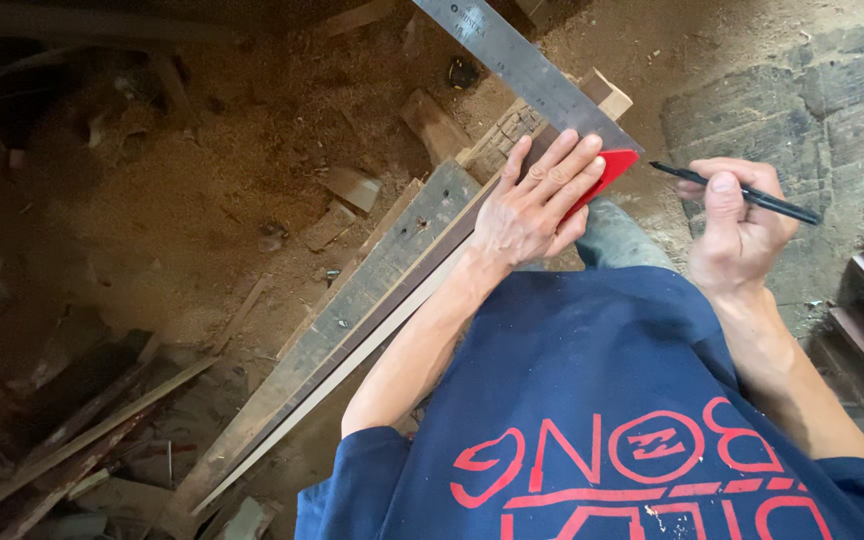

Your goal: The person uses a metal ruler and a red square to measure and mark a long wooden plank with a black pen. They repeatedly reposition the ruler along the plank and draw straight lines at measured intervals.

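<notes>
Square, steel blade and red stock, laid across the end of a long plank that runs diagonally over a sawdust floor. Could slip and skew any line, since only flat palm pressure pins the red stock and the plank looks loosely propped. Left hand spread open, fingers flat on the stock and plank. Right hand closed around a dark pen, tip near the blade, apparently not touching. Scrap offcuts nearby.
</notes>
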